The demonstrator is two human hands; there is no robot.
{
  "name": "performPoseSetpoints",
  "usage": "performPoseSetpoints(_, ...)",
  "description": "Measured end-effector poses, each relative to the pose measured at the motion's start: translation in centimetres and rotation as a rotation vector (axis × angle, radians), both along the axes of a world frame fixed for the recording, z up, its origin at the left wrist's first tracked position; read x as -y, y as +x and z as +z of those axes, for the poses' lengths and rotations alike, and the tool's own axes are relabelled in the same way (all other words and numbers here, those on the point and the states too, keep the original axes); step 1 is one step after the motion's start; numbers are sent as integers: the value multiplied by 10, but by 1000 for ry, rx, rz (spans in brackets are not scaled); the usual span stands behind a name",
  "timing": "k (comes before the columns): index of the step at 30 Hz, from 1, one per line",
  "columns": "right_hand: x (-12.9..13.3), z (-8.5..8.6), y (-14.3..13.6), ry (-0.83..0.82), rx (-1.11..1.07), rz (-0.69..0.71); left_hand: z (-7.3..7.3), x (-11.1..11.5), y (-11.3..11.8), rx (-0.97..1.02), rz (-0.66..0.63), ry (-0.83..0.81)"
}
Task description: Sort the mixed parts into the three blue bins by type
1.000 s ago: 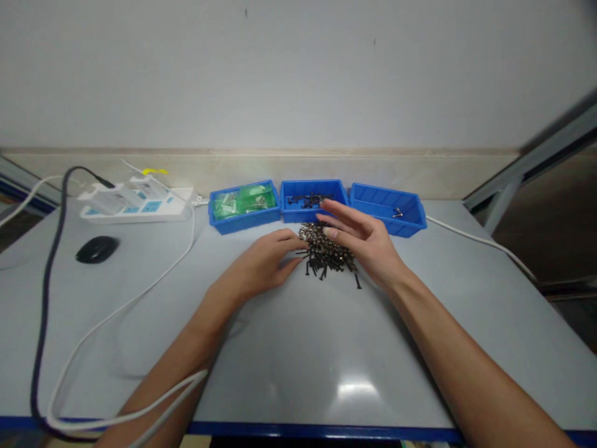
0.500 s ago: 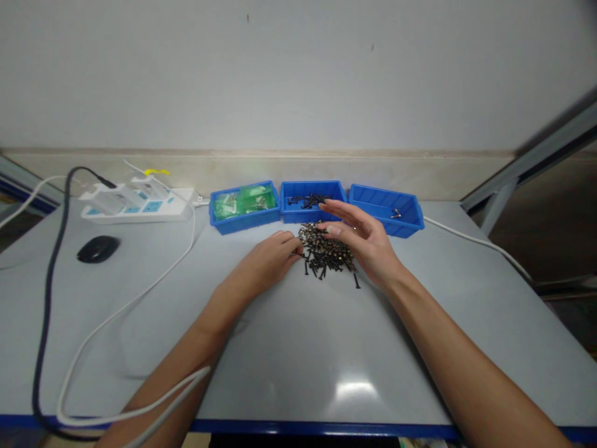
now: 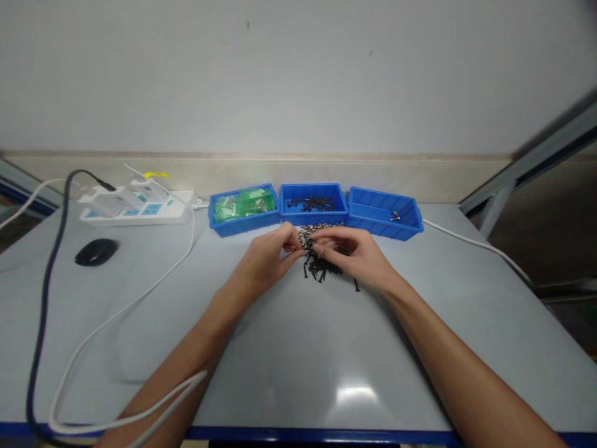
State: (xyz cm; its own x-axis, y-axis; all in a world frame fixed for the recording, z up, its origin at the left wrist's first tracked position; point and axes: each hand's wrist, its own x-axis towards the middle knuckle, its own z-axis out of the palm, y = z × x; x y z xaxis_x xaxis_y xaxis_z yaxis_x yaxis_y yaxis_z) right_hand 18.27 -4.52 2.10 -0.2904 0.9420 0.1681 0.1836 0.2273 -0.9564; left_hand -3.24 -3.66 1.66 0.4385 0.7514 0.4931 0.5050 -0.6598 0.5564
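A heap of mixed dark and silvery screws (image 3: 319,269) lies on the table, partly covered by my hands. At its left edge, my left hand (image 3: 275,249) is closed, thumb and curled fingers pinching what looks like a dark screw. My right hand (image 3: 357,252) reaches over the heap from the right, with thumb and forefinger drawn together among the screws; what is between them is hidden. One dark screw (image 3: 357,285) lies apart at the near right. Behind the heap, the middle blue bin (image 3: 313,218) contains dark screws (image 3: 317,203).
The left blue bin (image 3: 247,226) holds green-tinted plastic bags (image 3: 254,202); the right blue bin (image 3: 373,205) has a few silvery screws (image 3: 395,216). Further left are a white power strip (image 3: 180,214) and a black mouse (image 3: 96,252). A white cable (image 3: 135,300) crosses my left forearm.
My right hand has come down from above the heap and its fingers have closed in the screws. My left hand has turned, lifting its knuckles, and stays at the heap's left edge.
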Motion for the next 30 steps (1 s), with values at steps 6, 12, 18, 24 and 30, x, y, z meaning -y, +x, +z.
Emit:
performPoseSetpoints(6,0,0,0,-103,16,96,-4,2,1,15,-36,38)
performPoseSetpoints(12,0,4,6,-207,-20,100,2,3,-1,-24,-92,24)
performPoseSetpoints(18,-3,1,1,-144,-302,-113,1,-1,-7,-291,-116,-11)
performPoseSetpoints(24,-3,-2,-2,-37,-334,-74,-3,-3,-5,-379,-106,-95)
performPoseSetpoints(30,-5,-6,6,-32,-342,-52,3,-3,-1,-418,-72,-131)
